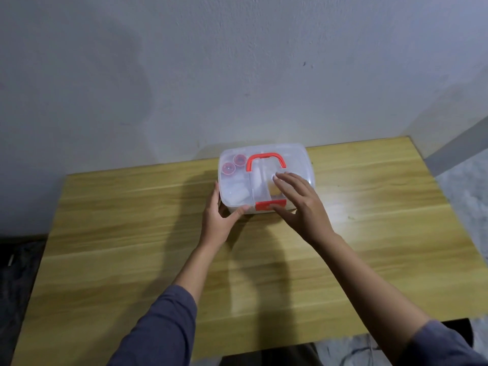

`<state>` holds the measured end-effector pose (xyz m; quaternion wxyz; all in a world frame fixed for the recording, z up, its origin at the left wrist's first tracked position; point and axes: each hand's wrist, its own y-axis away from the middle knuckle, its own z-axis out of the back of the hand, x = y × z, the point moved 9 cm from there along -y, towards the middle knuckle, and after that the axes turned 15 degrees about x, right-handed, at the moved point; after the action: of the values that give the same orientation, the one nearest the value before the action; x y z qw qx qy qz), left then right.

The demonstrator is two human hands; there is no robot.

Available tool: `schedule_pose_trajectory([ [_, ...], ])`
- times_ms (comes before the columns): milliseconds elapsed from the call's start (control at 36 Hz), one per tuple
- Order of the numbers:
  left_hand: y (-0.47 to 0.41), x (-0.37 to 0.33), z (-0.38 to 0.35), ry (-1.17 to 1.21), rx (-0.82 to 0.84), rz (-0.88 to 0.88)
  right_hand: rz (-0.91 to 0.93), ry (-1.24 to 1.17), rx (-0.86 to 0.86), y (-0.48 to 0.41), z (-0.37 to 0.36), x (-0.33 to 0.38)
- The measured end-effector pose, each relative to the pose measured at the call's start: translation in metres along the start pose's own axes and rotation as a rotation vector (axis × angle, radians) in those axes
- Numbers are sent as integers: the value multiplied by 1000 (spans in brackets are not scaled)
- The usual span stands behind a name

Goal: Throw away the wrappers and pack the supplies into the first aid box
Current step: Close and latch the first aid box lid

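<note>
From your head camera, your left hand [220, 220] is cupping the near-left corner of the first aid box [266, 178], fingers open around the wall and thumb pressing on the front edge. Your right hand [301, 204] is lying flat and spread on the closed lid, thumb touching the red latch [270, 205]. One red handle [265, 161] is lying beyond your fingertips, and two red-capped bottles [233, 165] are showing through the lid above your left hand. The box is sitting by the table's [132, 247] far edge against the wall; bare wood is stretching wide on both sides and toward you.
</note>
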<state>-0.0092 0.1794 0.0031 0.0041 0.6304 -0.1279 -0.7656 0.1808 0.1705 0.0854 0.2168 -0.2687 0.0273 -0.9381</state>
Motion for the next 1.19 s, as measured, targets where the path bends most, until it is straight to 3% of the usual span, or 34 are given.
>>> schedule_pose_trajectory([
  [222,-1,-3,-3,-34,18,-34,-4,107,-31,-1,-8,-3],
  [361,-1,-5,-2,-69,33,-32,-12,132,34,-6,-6,-1],
  [500,1,-3,-6,-83,79,17,-57,49,76,-9,7,-7],
  [722,-17,-29,-10,-175,85,-94,-362,-165,171,-1,9,-54],
  [861,-33,-44,-7,-191,84,-175,-381,-360,170,-7,1,-62],
  [1194,-65,-57,-8,-159,86,-189,-390,-366,234,-39,6,-88],
])
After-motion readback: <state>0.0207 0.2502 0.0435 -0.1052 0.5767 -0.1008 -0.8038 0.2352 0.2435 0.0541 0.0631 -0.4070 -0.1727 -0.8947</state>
